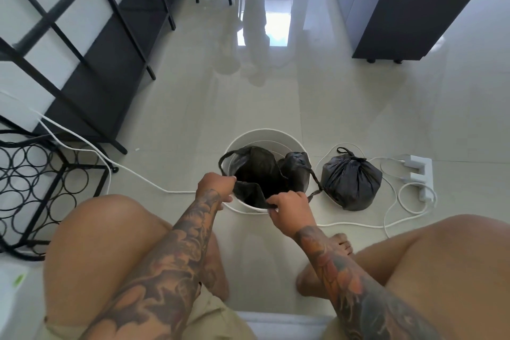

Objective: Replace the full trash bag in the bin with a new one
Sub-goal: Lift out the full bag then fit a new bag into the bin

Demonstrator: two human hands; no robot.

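We crouch over a round white bin (265, 135) standing on the pale tiled floor (303, 96); a new black trash bag (259, 171) sits partly inside it, mouth open, not yet spread over the rim; our left hand (215, 188) pinches the bag's near-left edge at the rim, fingers curled round the plastic; our right hand (292, 212) grips the near edge w/ fingers clenched on a fold, just at the bin's front lip; one drawstring loop (225, 159) hangs over the far-left rim, another strap (316, 181) trails over the right side toward the floor.

The full trash bag (352, 182), black & tied shut at the top w/ a knotted loop, stands on the floor just right of the bin, out of it; we can't tell whether it touches the bin wall.

A white cable (143, 176) runs across the floor from the left, passing behind our hands; more white cable (397, 201) coils right of the full bag, near a white power strip (416, 171) w/ plugs in it; a black wire rack (41, 182) w/ ring pattern is at far left; a dark shelf frame (91, 36) stands upper left; a dark cabinet (408, 8) upper right; our bare knees & a foot (342, 243) show at the bottom.
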